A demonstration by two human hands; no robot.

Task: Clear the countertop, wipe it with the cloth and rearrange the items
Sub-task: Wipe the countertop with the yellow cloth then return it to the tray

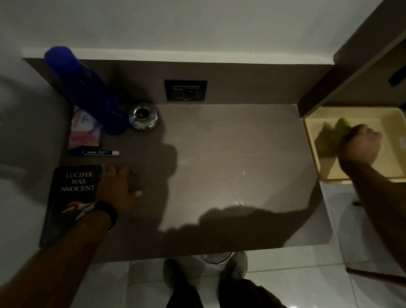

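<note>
Green cloth [342,126] is sitting bunched in the right hand [359,146], whose fingers are closing around it over the cream drawer [391,126] beside the brown surface [232,164]. The left hand [120,187] is lying open, flat on the surface, touching the black book [72,193]. A pen [98,153], pink packet [84,130], blue bottle [87,88] and glass ashtray [143,117] are crowding the far left corner.

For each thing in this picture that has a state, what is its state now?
Blue bottle: upright, at the back left of the countertop.
Book: closed, lying flat, cover up.
Marker: capped, lying flat.
Drawer: open.
Green cloth: held by the right hand in the drawer.
Left hand: flat, at the book's edge.
</note>
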